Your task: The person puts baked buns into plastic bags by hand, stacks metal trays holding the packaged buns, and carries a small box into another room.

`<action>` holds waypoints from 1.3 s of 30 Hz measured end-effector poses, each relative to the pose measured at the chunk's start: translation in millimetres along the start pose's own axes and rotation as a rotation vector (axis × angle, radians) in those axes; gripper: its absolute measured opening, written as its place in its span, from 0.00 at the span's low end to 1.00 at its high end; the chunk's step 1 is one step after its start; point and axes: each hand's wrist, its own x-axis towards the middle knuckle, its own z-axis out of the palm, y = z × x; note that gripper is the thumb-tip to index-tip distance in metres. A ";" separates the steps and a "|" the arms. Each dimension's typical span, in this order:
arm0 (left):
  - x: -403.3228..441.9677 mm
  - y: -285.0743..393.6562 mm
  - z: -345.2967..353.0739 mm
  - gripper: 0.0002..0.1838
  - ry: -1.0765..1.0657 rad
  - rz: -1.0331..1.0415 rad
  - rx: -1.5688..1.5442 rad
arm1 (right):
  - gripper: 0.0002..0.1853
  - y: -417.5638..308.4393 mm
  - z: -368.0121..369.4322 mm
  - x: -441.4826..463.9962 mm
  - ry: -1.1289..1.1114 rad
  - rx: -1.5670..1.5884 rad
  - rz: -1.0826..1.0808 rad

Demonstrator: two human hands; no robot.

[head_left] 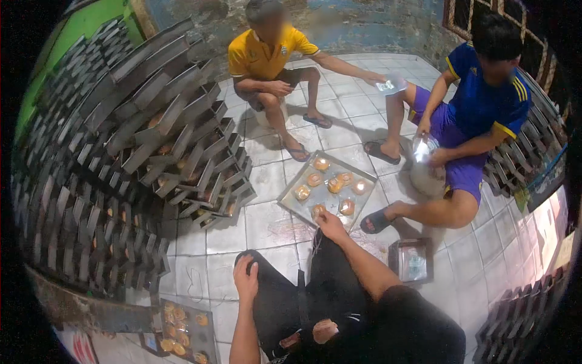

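Observation:
My right hand (330,225) reaches over the near edge of a square metal tray (293,195) on the floor. Its fingers are closed on the edge of a round golden bun (317,210) in the tray's near corner. Several similar buns (334,185) lie spread over the tray, some with a shine like clear plastic wrapping. My left hand (245,277) lies on my left knee with its fingers stretched out, holding nothing.
A person in yellow (260,57) holds out a clear packet (391,85). Another in blue (485,91) handles a shiny clear bag (422,148). Stacked metal trays (182,121) rise at left. A small dark tray (412,261) sits right; another bun tray (193,343) lies lower left.

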 end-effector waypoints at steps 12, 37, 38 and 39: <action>1.0 -1.0 4.9 0.14 -0.022 0.015 0.016 | 0.24 -2.9 1.3 -7.3 -0.092 -0.270 -0.043; 2.0 1.8 3.6 0.15 -0.032 -0.021 -0.030 | 0.20 -4.7 -4.1 -5.7 -0.150 -0.334 -0.071; 1.5 4.4 4.0 0.14 -0.021 -0.035 -0.070 | 0.22 -5.5 -5.6 -5.0 -0.189 -0.356 -0.045; 0.6 4.5 4.3 0.14 -0.013 -0.048 -0.110 | 0.25 -8.4 -7.7 -5.2 -0.229 -0.376 -0.017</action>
